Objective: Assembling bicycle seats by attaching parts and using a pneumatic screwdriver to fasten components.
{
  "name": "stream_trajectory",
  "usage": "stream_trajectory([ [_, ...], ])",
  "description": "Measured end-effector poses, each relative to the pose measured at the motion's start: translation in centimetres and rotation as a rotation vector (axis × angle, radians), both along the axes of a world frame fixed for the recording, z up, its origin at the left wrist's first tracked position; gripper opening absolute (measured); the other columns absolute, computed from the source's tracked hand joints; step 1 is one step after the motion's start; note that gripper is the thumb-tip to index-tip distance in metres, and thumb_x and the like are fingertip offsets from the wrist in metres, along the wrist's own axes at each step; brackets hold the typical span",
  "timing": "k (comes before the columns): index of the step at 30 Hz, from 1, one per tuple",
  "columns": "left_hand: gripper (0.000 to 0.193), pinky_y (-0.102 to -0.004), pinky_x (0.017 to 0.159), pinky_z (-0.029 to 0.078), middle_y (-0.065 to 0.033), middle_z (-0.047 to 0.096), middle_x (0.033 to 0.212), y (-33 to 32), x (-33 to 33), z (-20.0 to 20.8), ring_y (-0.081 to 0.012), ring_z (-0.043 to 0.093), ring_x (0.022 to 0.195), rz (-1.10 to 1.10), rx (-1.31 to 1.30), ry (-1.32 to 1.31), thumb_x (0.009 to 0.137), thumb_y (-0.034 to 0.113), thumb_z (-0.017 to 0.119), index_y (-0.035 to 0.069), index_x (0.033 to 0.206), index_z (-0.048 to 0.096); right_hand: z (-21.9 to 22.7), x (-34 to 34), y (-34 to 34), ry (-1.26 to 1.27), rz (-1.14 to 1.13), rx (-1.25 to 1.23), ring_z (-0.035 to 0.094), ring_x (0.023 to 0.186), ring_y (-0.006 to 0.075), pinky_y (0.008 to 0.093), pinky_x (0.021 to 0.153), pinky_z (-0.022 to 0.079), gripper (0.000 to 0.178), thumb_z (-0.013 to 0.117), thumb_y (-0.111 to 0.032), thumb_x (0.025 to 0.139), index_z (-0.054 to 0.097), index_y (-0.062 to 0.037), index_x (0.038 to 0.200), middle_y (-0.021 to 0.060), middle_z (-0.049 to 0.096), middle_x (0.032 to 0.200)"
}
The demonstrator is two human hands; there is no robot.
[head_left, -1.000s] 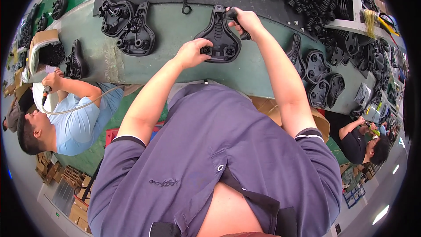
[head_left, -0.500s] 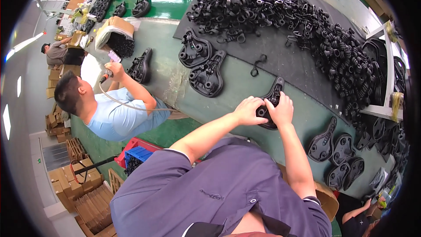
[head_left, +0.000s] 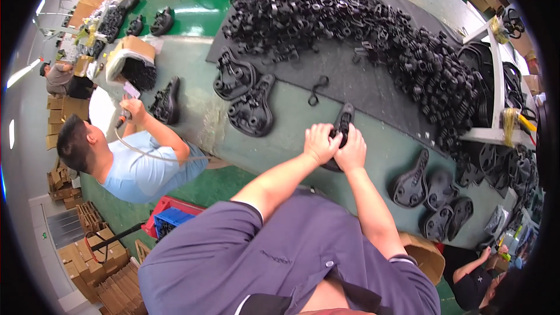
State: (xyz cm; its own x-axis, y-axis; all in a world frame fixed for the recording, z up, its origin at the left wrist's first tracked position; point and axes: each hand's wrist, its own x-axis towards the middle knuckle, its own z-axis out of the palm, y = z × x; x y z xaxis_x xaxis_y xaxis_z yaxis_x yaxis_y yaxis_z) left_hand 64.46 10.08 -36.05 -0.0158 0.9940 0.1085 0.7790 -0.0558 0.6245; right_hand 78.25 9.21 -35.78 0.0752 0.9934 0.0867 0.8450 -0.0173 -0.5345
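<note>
A black bicycle saddle point(head_left: 345, 118) lies on the green worktable in front of me, its narrow nose pointing away and its underside up. From the left side my left hand point(head_left: 320, 142) grips it, fingers bent over the middle. My right hand point(head_left: 352, 149) closes on it from the right, close beside the left. Both hands cover much of the saddle's wide rear, so the parts under my fingers are hidden. Just beyond the nose lies a loose curved black clip point(head_left: 318, 90). Two more upturned saddles point(head_left: 251, 107) rest to the left.
A big heap of black clips point(head_left: 326, 17) spreads over a dark mat point(head_left: 297, 73). Several saddles point(head_left: 410, 184) sit at the right, near a white rack point(head_left: 497, 81). At the left a person in light blue point(head_left: 137, 160) holds a corded tool, beside a box of small black parts point(head_left: 137, 52).
Both hands have drawn closer together over the saddle, with the left fingers now further across its middle. The whole view has shifted a little, so the table's contents appear further left.
</note>
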Motion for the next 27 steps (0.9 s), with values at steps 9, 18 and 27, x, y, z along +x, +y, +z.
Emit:
stream_trajectory([
  [9,0.048,-0.0484,0.095,0.058,-0.0218,0.078,0.116,2.4,-7.4,-0.3,-0.0387,0.075,0.108,-0.237,-0.982,-0.251,0.092,0.039,0.076,0.003,0.123,0.074,2.6,11.6,-3.4,0.102,-0.067,-0.052,0.060,0.131,0.0399,0.0471,0.114,0.046,0.055,0.076,-0.033,0.097,0.063,0.0020,0.137,0.0250,0.065,0.138],
  [18,0.046,-0.0437,0.069,0.064,-0.0154,0.080,0.111,-3.6,-19.8,-0.7,-0.0291,0.078,0.097,0.461,-0.770,-0.472,0.090,0.014,0.078,0.000,0.134,0.072,2.4,29.6,-14.4,-0.521,-0.699,0.171,0.056,0.135,0.0433,0.0524,0.115,0.045,0.052,0.077,-0.033,0.089,0.069,0.0009,0.127,0.0290,0.061,0.140],
  [27,0.062,-0.0712,0.089,0.058,-0.0228,0.065,0.139,-3.6,-34.9,-4.4,-0.0423,0.066,0.121,0.798,-0.690,-0.668,0.090,0.015,0.084,-0.001,0.144,0.060,-0.9,31.6,-13.8,-0.185,-0.769,-0.435,0.055,0.136,0.0513,0.0526,0.115,0.048,0.093,0.081,-0.056,0.084,0.048,-0.0028,0.153,0.0331,0.044,0.154],
])
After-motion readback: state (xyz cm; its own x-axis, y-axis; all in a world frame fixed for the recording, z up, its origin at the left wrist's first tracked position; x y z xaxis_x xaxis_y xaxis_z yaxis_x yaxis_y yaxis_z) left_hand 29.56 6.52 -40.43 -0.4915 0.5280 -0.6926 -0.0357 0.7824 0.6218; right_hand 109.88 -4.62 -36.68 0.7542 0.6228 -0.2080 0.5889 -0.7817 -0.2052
